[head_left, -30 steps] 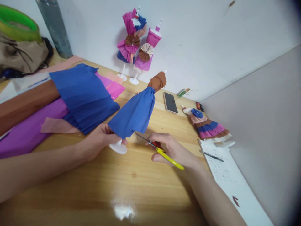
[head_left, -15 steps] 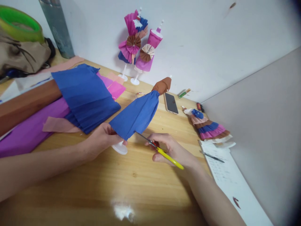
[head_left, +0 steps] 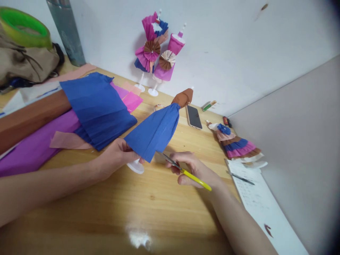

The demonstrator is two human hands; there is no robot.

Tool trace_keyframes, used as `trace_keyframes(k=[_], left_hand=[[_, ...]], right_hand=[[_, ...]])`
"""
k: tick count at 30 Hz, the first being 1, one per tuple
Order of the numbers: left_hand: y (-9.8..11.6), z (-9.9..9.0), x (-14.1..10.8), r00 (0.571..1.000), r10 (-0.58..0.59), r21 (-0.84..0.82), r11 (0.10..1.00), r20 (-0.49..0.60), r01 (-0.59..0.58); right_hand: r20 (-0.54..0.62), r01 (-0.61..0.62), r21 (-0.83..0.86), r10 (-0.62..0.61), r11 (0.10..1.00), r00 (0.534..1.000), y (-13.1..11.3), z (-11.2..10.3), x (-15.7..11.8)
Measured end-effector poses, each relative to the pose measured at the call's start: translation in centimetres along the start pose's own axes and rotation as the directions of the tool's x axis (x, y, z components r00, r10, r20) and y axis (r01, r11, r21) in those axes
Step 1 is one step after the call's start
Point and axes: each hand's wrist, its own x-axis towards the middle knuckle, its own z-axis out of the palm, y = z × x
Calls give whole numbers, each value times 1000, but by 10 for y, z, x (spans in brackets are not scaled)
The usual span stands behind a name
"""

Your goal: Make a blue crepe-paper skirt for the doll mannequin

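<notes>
A small mannequin with a brown paper top (head_left: 182, 98) and a blue crepe-paper skirt (head_left: 156, 129) leans over the table, its white round base (head_left: 136, 167) showing below the hem. My left hand (head_left: 120, 155) grips the skirt's lower left edge near the stand; some fingers are hidden behind the paper. In my right hand (head_left: 192, 169) are yellow-handled scissors (head_left: 196, 179), their blade tips beside the hem, where a notch shows in the blue paper. Left of the skirt lies a folded sheet of blue crepe paper (head_left: 97, 109).
Brown (head_left: 34, 115) and purple paper (head_left: 50, 145) lie at left. Two dressed mini mannequins (head_left: 152, 53) stand by the wall. A phone (head_left: 194, 117), a tiered-dress mannequin (head_left: 236, 141) and a notebook (head_left: 261, 202) with a pen (head_left: 243, 179) are at right. A bottle (head_left: 66, 32) stands at back left.
The scissors have drawn slightly right and down from the hem, with my right hand. A corner of the blue hem hangs a little lower. My left hand keeps its hold.
</notes>
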Motion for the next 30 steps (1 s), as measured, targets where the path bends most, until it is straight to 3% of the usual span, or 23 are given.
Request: trace_keyframes(k=[16, 23, 30], left_hand=[[-3, -1, 4, 1000, -10, -60, 998, 11, 10], [-5, -1, 3, 994, -15, 4, 1000, -110, 16], [-14, -7, 5, 991, 95, -68, 994, 91, -89]], right_hand=[[-6, -8, 28, 8, 1000, 1000, 3, 2, 0], [24, 8, -46, -7, 999, 1000, 2, -1, 1], [37, -4, -71, 7, 997, 999, 2, -4, 0]])
